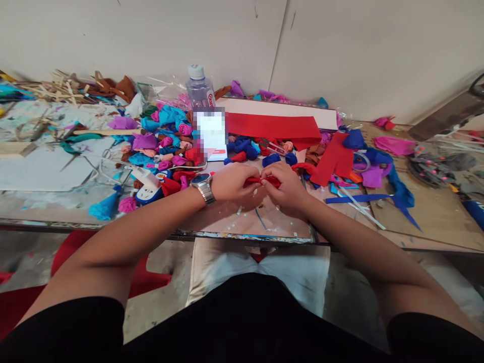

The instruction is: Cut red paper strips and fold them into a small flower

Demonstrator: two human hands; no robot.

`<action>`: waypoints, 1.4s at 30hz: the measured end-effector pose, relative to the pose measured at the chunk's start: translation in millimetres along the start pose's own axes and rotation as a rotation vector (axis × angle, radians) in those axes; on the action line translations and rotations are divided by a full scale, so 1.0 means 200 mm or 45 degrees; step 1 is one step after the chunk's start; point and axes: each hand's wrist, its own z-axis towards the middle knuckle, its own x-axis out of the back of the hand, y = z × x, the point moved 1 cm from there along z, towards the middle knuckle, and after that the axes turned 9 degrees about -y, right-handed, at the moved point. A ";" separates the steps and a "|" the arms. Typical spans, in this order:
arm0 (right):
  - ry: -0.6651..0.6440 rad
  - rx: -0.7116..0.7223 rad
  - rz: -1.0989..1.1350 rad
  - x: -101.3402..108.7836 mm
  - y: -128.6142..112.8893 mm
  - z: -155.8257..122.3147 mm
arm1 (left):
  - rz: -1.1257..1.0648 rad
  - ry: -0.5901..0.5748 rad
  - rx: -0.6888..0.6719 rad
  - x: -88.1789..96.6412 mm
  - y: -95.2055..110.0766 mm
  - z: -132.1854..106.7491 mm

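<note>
My left hand (pixel 235 182) and my right hand (pixel 286 187) meet above the front of the table, fingertips almost touching. Both are pinched on a small piece of red fabric (pixel 253 180), twisted or folded between the fingers. Most of it is covered by my fingers, so its full shape is hidden. A silver watch (pixel 205 188) is on my left wrist. Just beyond the hands lie dark blue fabric pieces (pixel 271 160) and a wide red fabric strip (pixel 276 128). Another red strip (pixel 333 160) lies to the right of my right hand.
A lit phone (pixel 212 133) leans against a clear bottle (pixel 200 91). Many coloured fabric bundles (pixel 145 142) crowd the left. Green-handled pliers (pixel 71 145) and a blue-and-white power strip (pixel 148 191) with a cable lie there. Blue ribbon (pixel 351 198) and cardboard (pixel 434 212) lie right.
</note>
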 end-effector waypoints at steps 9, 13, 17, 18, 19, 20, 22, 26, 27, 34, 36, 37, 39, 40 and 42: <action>-0.016 0.016 -0.020 0.00 0.00 -0.01 | 0.058 -0.064 -0.001 -0.01 -0.02 0.00; -0.013 0.004 -0.011 0.00 -0.01 0.00 | 0.033 -0.059 0.000 0.00 -0.01 0.00; 0.020 0.024 0.008 0.00 -0.01 0.00 | -0.102 -0.060 -0.026 0.02 0.00 0.00; 0.023 0.031 0.010 0.00 -0.01 0.00 | -0.136 -0.057 -0.030 0.03 0.00 0.00; 0.022 0.036 0.011 0.00 -0.01 0.00 | -0.160 -0.052 -0.031 0.03 0.00 0.00; 0.018 0.040 0.013 0.01 -0.01 0.00 | -0.172 -0.048 -0.032 0.03 0.00 0.00; 0.010 0.046 0.021 0.01 -0.01 0.00 | -0.164 -0.040 -0.031 0.03 0.00 0.00; -0.003 0.064 0.029 0.02 -0.01 0.00 | -0.101 -0.030 -0.047 0.02 0.01 0.00; -0.002 0.068 0.027 0.02 -0.01 0.00 | -0.093 -0.035 -0.056 0.02 0.01 0.00; 0.023 0.050 0.040 0.02 -0.01 0.00 | -0.215 -0.080 -0.070 0.05 0.01 0.00; 0.024 0.027 0.030 0.03 -0.01 0.00 | -0.262 -0.116 -0.052 0.05 -0.01 0.00; 0.021 0.019 0.016 0.03 -0.01 0.00 | -0.276 -0.133 -0.037 0.05 -0.02 0.00; 0.009 0.019 -0.024 0.03 -0.01 0.00 | -0.279 -0.163 -0.013 0.05 -0.03 0.00; 0.000 0.025 -0.044 0.03 -0.01 0.00 | -0.271 -0.178 -0.005 0.05 -0.04 0.00; -0.013 0.033 -0.069 0.03 -0.01 0.00 | -0.257 -0.198 0.003 0.04 -0.05 0.00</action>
